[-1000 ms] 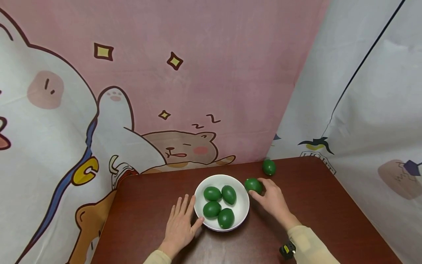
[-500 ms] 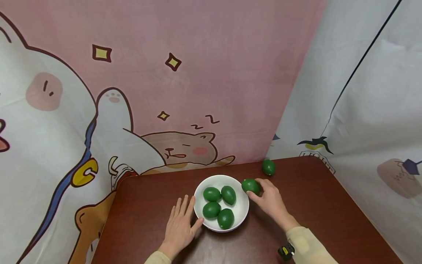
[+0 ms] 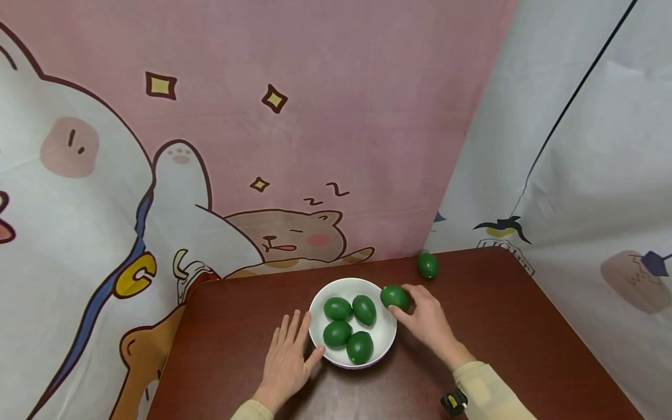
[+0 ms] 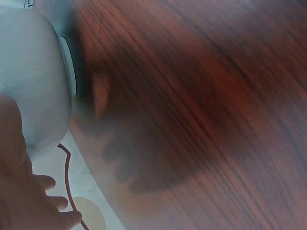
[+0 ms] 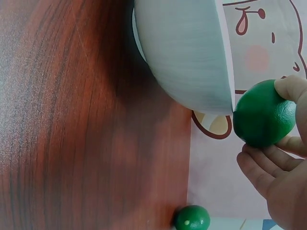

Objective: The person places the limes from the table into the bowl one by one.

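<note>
A white bowl [image 3: 385, 335] stands on the brown table with several green limes [image 3: 338, 334] inside it. My right hand [image 3: 427, 318] grips another lime [image 3: 395, 297] between thumb and fingers, at the bowl's right rim. In the right wrist view that held lime [image 5: 264, 114] is level with the rim of the bowl [image 5: 187, 52]. My left hand [image 3: 286, 356] lies against the bowl's left side with its fingers straight and spread. Part of the left hand [image 4: 19, 182] shows beside the bowl [image 4: 36, 76] in the left wrist view.
One more lime [image 3: 427, 266] rests near the back edge of the table [image 3: 504, 326], right of the bowl. A printed cloth [image 3: 367, 116] with cartoon animals hangs directly behind the table. A small black device [image 3: 454, 402] sits at my right wrist.
My right hand has moved a little left with the lime, from beside the bowl to over its right rim. The left hand and the bowl have stayed in place.
</note>
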Available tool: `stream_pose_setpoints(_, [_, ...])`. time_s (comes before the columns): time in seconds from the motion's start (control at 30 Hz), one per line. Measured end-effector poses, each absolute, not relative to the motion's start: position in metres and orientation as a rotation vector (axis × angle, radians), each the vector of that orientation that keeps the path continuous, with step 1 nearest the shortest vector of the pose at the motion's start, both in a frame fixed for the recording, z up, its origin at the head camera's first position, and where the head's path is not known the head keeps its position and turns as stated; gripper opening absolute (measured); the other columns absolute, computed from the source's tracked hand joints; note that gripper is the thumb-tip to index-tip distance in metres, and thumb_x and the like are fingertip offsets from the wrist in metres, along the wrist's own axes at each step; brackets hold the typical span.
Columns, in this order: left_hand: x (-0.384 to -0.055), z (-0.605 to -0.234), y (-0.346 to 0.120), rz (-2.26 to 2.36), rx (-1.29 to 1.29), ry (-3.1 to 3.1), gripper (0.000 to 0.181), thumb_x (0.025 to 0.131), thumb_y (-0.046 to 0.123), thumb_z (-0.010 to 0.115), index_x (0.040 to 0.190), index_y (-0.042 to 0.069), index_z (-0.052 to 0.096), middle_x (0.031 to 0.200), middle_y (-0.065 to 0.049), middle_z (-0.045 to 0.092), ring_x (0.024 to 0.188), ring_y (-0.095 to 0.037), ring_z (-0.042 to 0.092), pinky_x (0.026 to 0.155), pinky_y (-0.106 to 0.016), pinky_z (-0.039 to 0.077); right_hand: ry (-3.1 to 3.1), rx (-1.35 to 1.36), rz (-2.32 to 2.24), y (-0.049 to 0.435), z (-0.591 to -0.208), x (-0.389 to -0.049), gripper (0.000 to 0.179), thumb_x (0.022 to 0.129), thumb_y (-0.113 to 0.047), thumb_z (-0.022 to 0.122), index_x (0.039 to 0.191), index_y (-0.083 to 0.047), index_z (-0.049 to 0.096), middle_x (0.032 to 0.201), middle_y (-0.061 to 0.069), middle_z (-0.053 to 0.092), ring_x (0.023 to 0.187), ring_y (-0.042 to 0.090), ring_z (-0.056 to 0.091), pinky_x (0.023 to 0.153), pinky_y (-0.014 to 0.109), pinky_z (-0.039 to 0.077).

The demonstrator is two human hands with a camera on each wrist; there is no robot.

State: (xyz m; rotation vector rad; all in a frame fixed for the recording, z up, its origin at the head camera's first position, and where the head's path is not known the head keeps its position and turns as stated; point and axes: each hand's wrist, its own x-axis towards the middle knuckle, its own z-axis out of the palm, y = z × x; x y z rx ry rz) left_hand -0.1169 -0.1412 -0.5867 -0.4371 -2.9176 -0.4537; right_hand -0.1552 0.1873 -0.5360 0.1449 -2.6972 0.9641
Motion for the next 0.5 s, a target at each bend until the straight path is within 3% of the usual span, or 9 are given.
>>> stream_pose_setpoints(0.5, [-0.1166,-0.5861,-0.1408,-0.429,-0.445,-2.910,0.078,0.100,0.059,0.055,0.162,0.015,0.037,0.166,-0.014,0.035,0.154,-0.040,0.028,0.118,-0.061,0.031,-2.653,0.230,0.944,0.1776,-0.5345,-0.1480,0.054,0.081,-0.026,0.088,0.123,0.000,0.067,0.110,0.011,0.067,0.093,0.026,0.066,0.079,0.043,0.057])
